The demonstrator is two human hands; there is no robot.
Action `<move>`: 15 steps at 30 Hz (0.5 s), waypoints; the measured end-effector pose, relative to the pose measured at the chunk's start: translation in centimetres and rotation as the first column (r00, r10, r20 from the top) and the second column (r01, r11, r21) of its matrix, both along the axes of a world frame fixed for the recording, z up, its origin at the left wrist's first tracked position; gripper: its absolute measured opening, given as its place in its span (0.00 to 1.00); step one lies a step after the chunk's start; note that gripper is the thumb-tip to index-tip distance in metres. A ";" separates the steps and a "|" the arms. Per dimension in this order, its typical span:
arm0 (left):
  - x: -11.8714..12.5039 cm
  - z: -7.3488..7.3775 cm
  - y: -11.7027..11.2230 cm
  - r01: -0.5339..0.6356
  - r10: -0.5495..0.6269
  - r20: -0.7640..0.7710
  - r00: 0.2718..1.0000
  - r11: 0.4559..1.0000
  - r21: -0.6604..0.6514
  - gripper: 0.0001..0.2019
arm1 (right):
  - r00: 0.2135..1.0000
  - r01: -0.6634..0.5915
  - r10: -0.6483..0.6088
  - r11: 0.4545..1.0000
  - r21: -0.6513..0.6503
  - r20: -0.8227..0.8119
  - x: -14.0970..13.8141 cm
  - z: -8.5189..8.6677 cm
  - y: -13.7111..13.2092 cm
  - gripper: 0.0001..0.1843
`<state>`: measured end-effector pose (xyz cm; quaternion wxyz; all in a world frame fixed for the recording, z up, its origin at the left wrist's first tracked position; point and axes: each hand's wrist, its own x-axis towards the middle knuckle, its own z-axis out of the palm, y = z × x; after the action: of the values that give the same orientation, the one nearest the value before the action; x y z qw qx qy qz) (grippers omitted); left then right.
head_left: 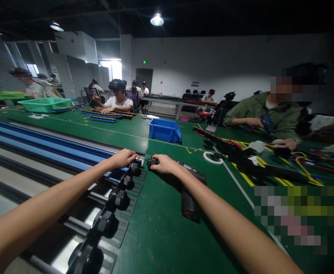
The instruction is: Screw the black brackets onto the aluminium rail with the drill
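Note:
My left hand (123,158) reaches to the far end of a row of black knob-like end pieces (121,198). Its fingers are bent together there, and what lies under them is hidden. Just to the right, my right hand (164,163) grips a small black knob-like part (152,163) above the green table (155,224). Blue and silver rails (55,146) lie side by side under and beyond my left arm, with the black pieces along their near ends. A black cordless drill (190,203) lies partly beneath my right forearm.
A blue bin (164,130) stands ahead, and a green basket (45,104) farther left. At the right lie black and yellow cables (246,160) and a white ring (213,158). A co-worker in a green jacket (266,114) holds a drill there; another person (118,99) sits across.

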<state>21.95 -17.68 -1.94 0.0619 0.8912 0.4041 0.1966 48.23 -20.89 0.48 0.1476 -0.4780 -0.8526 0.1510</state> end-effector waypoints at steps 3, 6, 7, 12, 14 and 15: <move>-0.1 -0.1 0.2 0.010 -0.010 0.002 1.000 1.000 -0.004 0.23 | 1.000 -0.014 0.014 1.000 -0.017 0.000 -1.2 -0.1 1.2 0.18; -0.1 -0.2 0.2 0.011 -0.011 -0.001 1.000 1.000 -0.002 0.23 | 1.000 -0.010 0.010 1.000 -0.008 -0.026 -2.3 -0.8 1.7 0.19; -0.1 -0.2 0.2 0.009 -0.009 -0.004 1.000 1.000 -0.001 0.23 | 0.999 -0.008 0.008 1.000 -0.001 -0.036 -2.5 -1.1 1.7 0.19; 0.0 -0.2 0.2 0.005 -0.005 -0.024 1.000 1.000 -0.004 0.23 | 0.996 -0.015 0.020 0.998 0.061 -0.090 -2.5 -2.5 1.3 0.20; 0.0 -0.2 0.2 0.010 -0.010 -0.022 1.000 1.000 -0.006 0.23 | 0.993 -0.026 0.038 0.994 0.105 -0.108 -2.5 -2.7 1.1 0.19; 0.0 -0.3 0.2 0.012 -0.012 -0.017 1.000 1.000 -0.008 0.23 | 0.993 -0.030 0.044 0.992 0.123 -0.112 -2.5 -2.8 1.0 0.19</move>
<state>21.91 -17.44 -2.21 0.0632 0.8950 0.4000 0.1872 45.76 -19.93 -2.32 0.2221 -0.4430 -0.8590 0.1286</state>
